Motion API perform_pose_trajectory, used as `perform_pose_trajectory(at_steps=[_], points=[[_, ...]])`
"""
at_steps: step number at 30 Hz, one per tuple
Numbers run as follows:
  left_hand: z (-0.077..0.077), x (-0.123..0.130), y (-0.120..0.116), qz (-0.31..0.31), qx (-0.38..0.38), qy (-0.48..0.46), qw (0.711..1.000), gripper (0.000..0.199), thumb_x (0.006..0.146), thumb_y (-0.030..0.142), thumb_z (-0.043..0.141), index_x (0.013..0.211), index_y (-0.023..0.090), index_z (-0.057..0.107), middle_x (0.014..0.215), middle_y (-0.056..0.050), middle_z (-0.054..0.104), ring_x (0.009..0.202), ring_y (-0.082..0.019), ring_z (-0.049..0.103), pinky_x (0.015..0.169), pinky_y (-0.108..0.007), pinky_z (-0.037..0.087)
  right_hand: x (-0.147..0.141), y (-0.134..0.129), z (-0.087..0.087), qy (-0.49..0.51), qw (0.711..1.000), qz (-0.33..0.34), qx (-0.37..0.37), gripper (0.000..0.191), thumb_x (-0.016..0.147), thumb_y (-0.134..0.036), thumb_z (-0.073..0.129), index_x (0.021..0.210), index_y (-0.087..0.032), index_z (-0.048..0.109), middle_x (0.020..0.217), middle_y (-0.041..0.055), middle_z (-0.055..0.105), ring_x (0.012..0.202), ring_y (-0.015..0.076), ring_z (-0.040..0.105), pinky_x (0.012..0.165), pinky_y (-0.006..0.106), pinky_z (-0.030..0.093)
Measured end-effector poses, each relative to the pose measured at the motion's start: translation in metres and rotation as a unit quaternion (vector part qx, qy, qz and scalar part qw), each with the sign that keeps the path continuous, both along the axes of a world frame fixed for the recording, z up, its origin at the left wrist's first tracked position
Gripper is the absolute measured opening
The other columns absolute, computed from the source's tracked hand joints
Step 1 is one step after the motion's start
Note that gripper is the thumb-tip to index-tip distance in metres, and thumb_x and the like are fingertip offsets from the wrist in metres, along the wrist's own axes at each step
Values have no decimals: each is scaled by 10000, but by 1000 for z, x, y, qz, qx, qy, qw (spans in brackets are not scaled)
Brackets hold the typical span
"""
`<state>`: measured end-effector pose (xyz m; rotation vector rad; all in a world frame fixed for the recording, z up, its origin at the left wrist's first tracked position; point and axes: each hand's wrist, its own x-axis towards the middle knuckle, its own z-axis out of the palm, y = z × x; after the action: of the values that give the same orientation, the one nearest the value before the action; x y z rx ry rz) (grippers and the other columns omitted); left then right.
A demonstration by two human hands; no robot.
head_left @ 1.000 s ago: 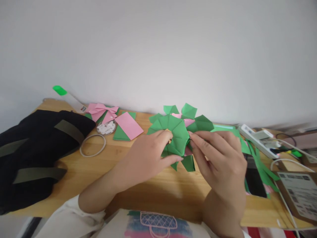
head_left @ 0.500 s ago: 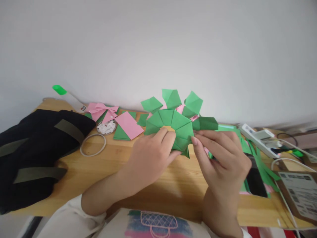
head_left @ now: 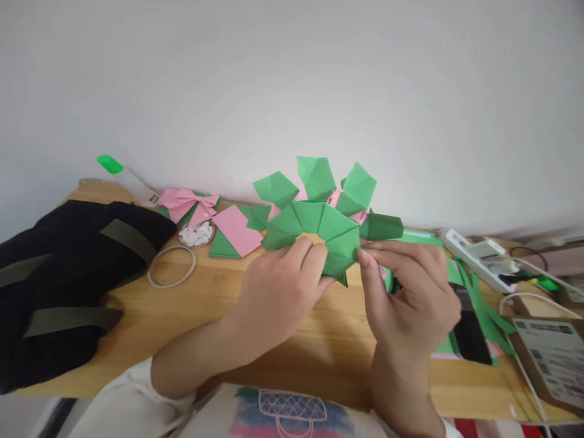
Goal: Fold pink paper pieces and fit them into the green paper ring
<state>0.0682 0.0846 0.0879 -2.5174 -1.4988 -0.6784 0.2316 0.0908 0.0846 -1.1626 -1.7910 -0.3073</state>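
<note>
Above the wooden table I hold a folded green paper flower [head_left: 340, 230], ring-shaped with a hole in its middle. Green petals stick out around its far side, and bits of pink paper show between them. My left hand [head_left: 287, 283] grips the near left part of the ring, with fingers curled at the hole. The thumb of my right hand [head_left: 408, 289] and its fingertips pinch the ring's right edge. Both hands cover the flower's near side, so part of it is hidden.
Pink paper [head_left: 237, 230] lies on green sheets, beside a dish of white bits [head_left: 196, 233] and a pink paper bow [head_left: 189, 204]. A white ring [head_left: 152, 274] and a black bag [head_left: 77, 261] are left. Right are a phone [head_left: 472, 328], power strip [head_left: 477, 258] and box [head_left: 554, 353].
The paper flower has tilted and shifted slightly, its petals now a little higher and more spread. My right hand has moved slightly along with the ring's edge, still pinching.
</note>
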Motion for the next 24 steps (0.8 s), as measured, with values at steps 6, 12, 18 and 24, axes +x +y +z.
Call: perform_pose_trajectory(at_steps=[6, 12, 18, 24], points=[[-1, 0, 0, 11, -50, -12, 999, 166, 913, 336, 570, 889, 184, 506, 886, -40, 657, 654, -157, 622, 533, -274, 396, -1, 3, -5, -11, 1000, -21, 17, 115, 845, -114, 659, 823, -219, 618, 849, 31, 723, 778, 182, 652, 711, 344, 477], [-2, 1, 0, 6, -84, -56, 995, 169, 904, 335, 576, 897, 183, 502, 866, -37, 642, 683, -173, 621, 541, -277, 388, -5, 4, -6, -13, 999, -33, 38, 142, 848, -90, 646, 823, -227, 613, 826, 24, 727, 750, 186, 667, 688, 351, 485], [1, 1, 4, 13, -166, -121, 979, 249, 860, 406, 625, 846, 194, 495, 775, 8, 602, 597, -130, 539, 498, -248, 301, -6, 1, -7, 97, 992, -48, 71, 175, 865, -72, 608, 886, -221, 698, 880, 50, 720, 815, 203, 675, 732, 372, 516], [0, -9, 11, 32, -234, -79, 969, 249, 836, 408, 637, 791, 199, 510, 770, -1, 630, 625, -161, 557, 522, -270, 306, 0, 6, -2, 137, 989, -6, 50, 184, 861, -70, 601, 857, -223, 702, 840, 35, 721, 793, 194, 681, 702, 355, 525]])
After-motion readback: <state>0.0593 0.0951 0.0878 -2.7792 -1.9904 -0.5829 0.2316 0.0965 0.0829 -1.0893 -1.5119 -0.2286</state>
